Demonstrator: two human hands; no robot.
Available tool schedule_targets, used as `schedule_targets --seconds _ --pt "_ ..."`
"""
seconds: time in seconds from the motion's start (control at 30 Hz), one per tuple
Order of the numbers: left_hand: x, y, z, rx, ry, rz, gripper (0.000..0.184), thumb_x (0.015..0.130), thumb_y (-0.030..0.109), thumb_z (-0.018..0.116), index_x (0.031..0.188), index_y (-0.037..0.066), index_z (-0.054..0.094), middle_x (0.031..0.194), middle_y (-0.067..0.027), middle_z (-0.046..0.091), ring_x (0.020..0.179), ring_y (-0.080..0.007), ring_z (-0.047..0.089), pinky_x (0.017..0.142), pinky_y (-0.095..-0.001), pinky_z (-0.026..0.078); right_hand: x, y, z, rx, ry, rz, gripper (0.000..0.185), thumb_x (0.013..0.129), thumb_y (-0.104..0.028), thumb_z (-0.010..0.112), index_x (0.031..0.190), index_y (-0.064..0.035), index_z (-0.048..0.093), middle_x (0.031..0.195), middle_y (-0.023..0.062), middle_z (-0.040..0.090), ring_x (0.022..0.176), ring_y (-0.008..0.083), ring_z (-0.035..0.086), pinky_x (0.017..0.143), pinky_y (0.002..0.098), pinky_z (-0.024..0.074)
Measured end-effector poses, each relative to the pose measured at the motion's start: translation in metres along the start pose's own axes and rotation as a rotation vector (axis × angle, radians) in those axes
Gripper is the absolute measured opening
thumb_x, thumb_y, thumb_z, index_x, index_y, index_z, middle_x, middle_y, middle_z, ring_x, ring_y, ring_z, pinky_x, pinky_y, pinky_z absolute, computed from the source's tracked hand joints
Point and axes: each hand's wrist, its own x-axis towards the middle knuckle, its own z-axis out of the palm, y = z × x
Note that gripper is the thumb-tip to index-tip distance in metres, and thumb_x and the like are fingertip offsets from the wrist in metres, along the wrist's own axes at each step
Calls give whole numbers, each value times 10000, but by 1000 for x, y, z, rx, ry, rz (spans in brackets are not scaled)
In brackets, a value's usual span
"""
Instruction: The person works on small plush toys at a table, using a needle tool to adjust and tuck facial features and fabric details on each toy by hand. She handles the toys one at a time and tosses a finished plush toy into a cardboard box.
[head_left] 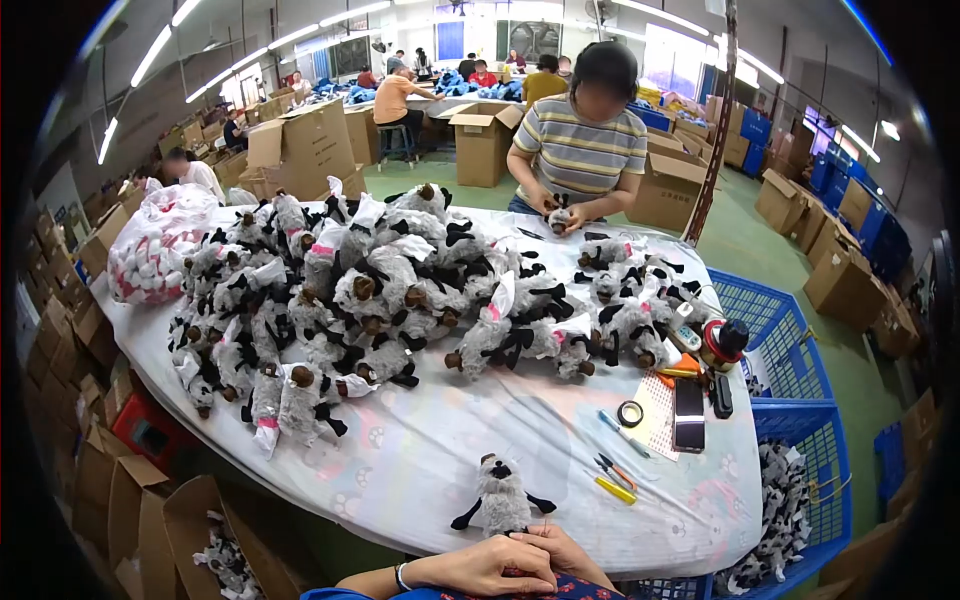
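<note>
A grey plush toy (500,497) with a brown-topped head and black limbs lies on its back at the table's near edge, its head pointing away from me. My left hand (490,566), a band on its wrist, is closed at the toy's lower end. Beside it, my right hand (562,552) pinches the same end, fingertips close to the left ones. Whatever small thing sits between the fingertips is too hidden to make out. Farther back, a big heap of similar plush toys (370,290) covers much of the table, some with white cloth pieces and pink bands.
Right of me lie yellow-handled snips (615,489), a blue pen (625,433), black tape (630,413) and a phone (689,415). Blue crates (825,480) flank the table's right side. Across it, a co-worker (585,140) holds another toy. A cardboard box (190,530) stands lower left.
</note>
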Motion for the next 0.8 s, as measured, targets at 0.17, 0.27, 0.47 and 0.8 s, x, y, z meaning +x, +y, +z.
schedule_targets --seconds 0.17,0.27,0.47,0.8 --pt "-1 -9 5 -4 -35 -156 290 886 299 587 915 30 692 920 -71 664 833 -220 567 805 -355 457 -2 0 5 27 1 -23 119 943 -107 651 940 2 699 861 53 694 747 78 610 676 181 466" --pt "-1 -9 6 -23 -47 -175 310 857 323 610 934 32 688 932 -85 668 840 -230 572 811 -361 459 -1 4 2 12 -3 -23 115 943 -105 651 941 0 698 876 54 698 760 82 617 684 179 470" --pt "-1 -11 4 -64 -25 -84 164 910 143 640 982 7 698 938 -82 694 779 -195 595 745 -307 481 7 8 -12 -2 -18 -19 108 941 -104 654 928 -4 694 891 56 700 770 84 624 689 177 475" --pt "-3 -4 6 -78 -6 -100 94 924 56 655 978 4 711 924 -72 697 740 -173 596 687 -268 480 -3 0 8 27 -5 -30 101 947 -94 637 948 -7 688 840 41 690 700 66 603 622 175 469"
